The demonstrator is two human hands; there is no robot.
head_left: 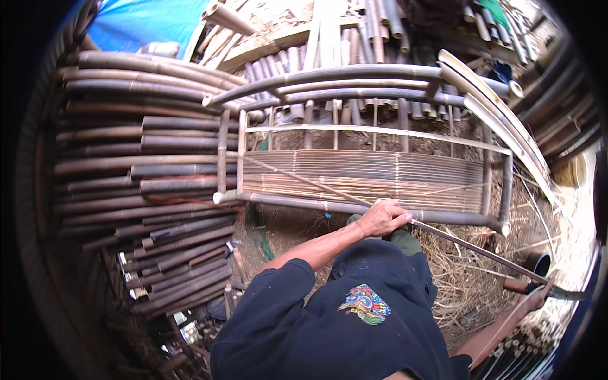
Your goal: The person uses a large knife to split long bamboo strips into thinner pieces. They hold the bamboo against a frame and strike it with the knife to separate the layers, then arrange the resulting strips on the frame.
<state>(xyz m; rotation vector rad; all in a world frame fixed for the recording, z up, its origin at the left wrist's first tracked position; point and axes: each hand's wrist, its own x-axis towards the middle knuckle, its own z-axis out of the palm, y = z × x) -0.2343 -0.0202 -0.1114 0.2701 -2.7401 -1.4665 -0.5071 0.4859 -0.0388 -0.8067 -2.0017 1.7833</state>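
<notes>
My left hand (382,219) is closed around a long, thin bamboo strip (472,246) at the near rail of a bamboo bench (373,71). The strip slants across the bench's slatted seat (354,180) on one side and runs down to my right hand on the other. At the far right, my right hand (537,297) is closed on a large knife, its brown handle (515,286) poking out on the left and its dark blade (570,293) on the right. The strip's end meets this hand; whether the fingers also grip it, I cannot tell.
Stacked bamboo poles (107,149) fill the left side, and cut lengths (297,60) lie behind the bench. Curved split bamboo (506,120) leans at its right end. Shavings (453,272) cover the ground by my legs. A blue tarp (142,22) is at the back left.
</notes>
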